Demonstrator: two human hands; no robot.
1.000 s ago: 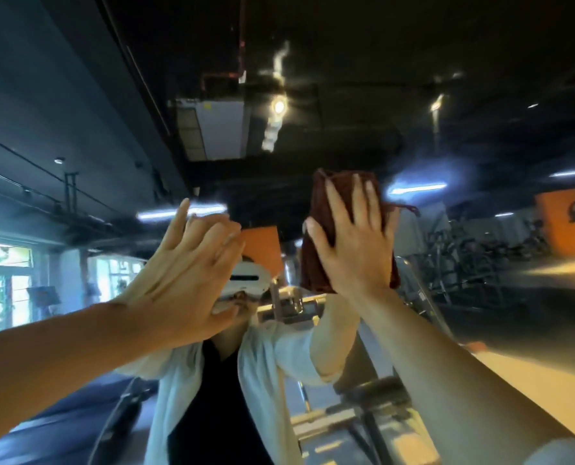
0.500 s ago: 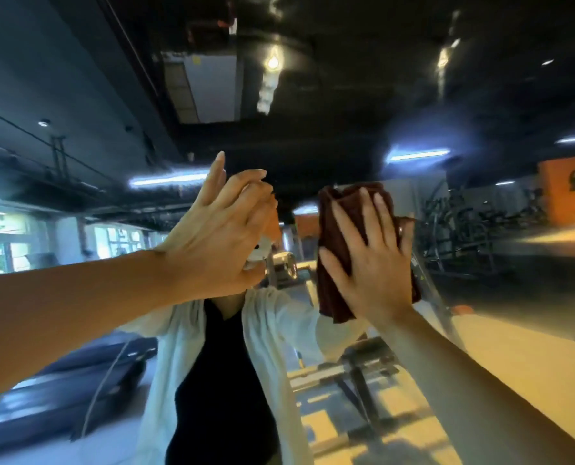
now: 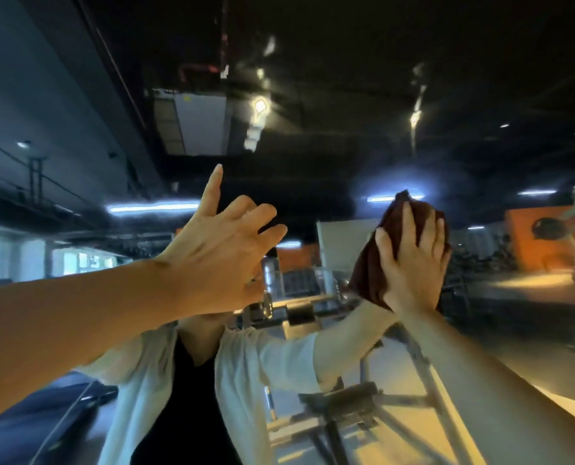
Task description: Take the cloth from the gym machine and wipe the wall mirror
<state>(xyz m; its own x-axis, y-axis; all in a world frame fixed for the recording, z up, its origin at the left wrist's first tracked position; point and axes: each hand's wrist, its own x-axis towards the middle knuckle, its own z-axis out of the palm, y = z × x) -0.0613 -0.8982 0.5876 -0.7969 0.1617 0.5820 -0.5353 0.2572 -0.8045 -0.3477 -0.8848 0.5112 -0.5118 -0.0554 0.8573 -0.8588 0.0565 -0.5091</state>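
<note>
cloth (image 3: pixel 373 273), dark reddish-brown and bunched, sits flat between my right hand (image 3: pixel 413 263) and the wall mirror (image 3: pixel 346 78), up high on the right side of the view. my right fingers (image 3: pixel 408 223) are spread nearly straight over it, pressing it to the glass rather than curling round it. my left hand (image 3: pixel 219 253) is raised beside it, well apart from the cloth, fingers loosely spread, the index pointing up, holding nothing; i cannot tell whether it touches the glass. i judge the cloth soft, light and limp, so it will fold and slide under the palm; flat pressure across its middle should keep it from slipping out along the lower edge, where a fold hangs free. the mirror shows a gym machine (image 3: pixel 363 407) behind me.
</note>
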